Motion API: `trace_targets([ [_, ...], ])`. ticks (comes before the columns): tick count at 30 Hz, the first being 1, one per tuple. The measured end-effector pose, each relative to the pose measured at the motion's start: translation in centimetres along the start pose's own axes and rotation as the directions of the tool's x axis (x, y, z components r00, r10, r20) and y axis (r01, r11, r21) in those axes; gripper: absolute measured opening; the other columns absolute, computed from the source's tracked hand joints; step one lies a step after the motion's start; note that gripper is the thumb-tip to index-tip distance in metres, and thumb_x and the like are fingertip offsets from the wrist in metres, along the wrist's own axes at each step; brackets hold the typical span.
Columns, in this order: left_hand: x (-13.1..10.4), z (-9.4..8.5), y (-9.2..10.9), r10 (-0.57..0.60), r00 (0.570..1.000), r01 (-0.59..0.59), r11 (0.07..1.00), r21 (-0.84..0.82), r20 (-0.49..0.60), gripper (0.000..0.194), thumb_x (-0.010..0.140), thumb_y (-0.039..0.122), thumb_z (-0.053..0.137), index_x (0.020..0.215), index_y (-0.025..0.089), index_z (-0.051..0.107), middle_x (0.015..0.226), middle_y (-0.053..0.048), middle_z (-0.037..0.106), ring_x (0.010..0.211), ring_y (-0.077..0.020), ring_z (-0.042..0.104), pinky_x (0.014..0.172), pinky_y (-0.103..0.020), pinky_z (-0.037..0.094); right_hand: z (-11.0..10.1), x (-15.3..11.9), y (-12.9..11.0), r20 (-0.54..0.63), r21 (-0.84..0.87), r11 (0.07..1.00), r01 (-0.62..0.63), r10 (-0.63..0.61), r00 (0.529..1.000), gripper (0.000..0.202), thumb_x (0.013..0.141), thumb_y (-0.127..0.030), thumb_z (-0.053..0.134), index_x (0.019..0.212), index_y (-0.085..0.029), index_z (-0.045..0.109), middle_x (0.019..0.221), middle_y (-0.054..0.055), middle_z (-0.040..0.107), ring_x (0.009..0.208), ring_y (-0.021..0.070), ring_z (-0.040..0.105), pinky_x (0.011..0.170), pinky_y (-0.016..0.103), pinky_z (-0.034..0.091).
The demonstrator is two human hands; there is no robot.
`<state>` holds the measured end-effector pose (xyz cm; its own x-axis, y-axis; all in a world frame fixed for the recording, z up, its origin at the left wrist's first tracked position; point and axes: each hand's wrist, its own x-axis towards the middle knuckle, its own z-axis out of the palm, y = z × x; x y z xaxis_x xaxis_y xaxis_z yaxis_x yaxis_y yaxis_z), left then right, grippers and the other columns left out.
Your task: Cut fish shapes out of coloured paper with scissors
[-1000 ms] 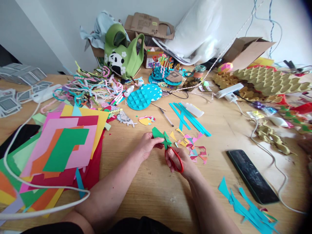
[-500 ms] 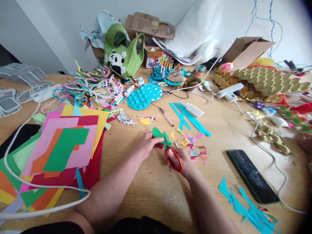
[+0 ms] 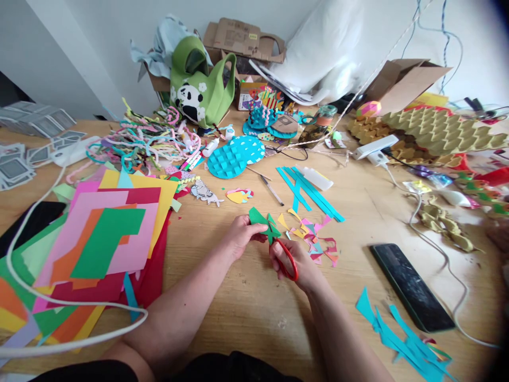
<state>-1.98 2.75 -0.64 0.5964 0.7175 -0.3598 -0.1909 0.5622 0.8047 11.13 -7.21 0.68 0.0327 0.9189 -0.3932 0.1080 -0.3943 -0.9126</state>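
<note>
A small piece of green paper (image 3: 257, 217) is pinched between the thumb and fingers of my left hand (image 3: 242, 235). My right hand (image 3: 296, 264) is closed around the red handles of the scissors (image 3: 293, 261), whose blades are at the green paper, partly hidden by it. Just beyond my right hand lie small paper scraps (image 3: 312, 233) in yellow, pink and red. A fish-shaped cutout (image 3: 239, 196) in yellow and pink rests on the table beyond my left hand, with a grey fish drawing (image 3: 205, 193) to its left.
Stacked coloured paper (image 3: 131, 249) and a white cable (image 3: 71, 304) lie at left. Blue strips (image 3: 310, 193) and a pen (image 3: 272, 191) lie ahead. A phone (image 3: 411, 286) and more blue strips (image 3: 405, 342) are at right. A green panda bag (image 3: 202, 95) stands behind.
</note>
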Motion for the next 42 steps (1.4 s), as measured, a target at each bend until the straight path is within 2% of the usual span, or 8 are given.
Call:
trace_targets([
  [7,-0.05,0.04,-0.06,0.008,1.000,-0.008,1.000,0.004,0.000,0.027,0.059,0.030,0.080,0.075,0.011,0.070,0.072,-0.005,0.070,0.061,-0.0128,0.060,0.061,-0.027,0.047,-0.11,-0.01,0.10,-0.009,-0.006,1.000,0.009,-0.009,1.000,0.057,0.074,-0.073,0.064,0.062,-0.020,0.046,0.048,-0.003,0.054,0.033,0.0089,0.048,0.035,0.020,0.031],
  [24,0.07,-0.03,-0.32,0.007,1.000,-0.008,0.999,0.052,0.010,0.023,0.061,0.031,0.078,0.073,0.013,0.069,0.070,-0.005,0.070,0.061,-0.0138,0.060,0.065,-0.028,0.047,-0.01,-0.06,0.09,-0.012,-0.013,1.000,0.000,0.000,1.000,0.060,0.072,-0.078,0.062,0.064,-0.019,0.049,0.050,-0.001,0.056,0.035,0.0097,0.050,0.036,0.020,0.032],
  [34,0.05,0.02,-0.17,0.008,1.000,-0.008,0.999,0.047,0.005,0.024,0.060,0.031,0.077,0.074,0.012,0.069,0.073,-0.006,0.070,0.062,-0.0142,0.061,0.065,-0.029,0.048,-0.10,0.06,0.28,-0.026,-0.011,1.000,0.018,-0.018,1.000,0.058,0.074,-0.074,0.064,0.062,-0.020,0.047,0.048,-0.002,0.055,0.033,0.0099,0.049,0.035,0.021,0.032],
  [42,0.01,0.17,-0.07,0.028,0.999,-0.027,0.999,0.041,-0.024,0.024,0.061,0.031,0.077,0.073,0.013,0.068,0.073,-0.005,0.070,0.064,-0.0142,0.060,0.063,-0.028,0.047,0.06,0.04,0.10,-0.036,-0.006,1.000,-0.016,0.016,0.999,0.057,0.072,-0.073,0.066,0.062,-0.020,0.047,0.048,-0.003,0.054,0.034,0.0089,0.049,0.036,0.020,0.031],
])
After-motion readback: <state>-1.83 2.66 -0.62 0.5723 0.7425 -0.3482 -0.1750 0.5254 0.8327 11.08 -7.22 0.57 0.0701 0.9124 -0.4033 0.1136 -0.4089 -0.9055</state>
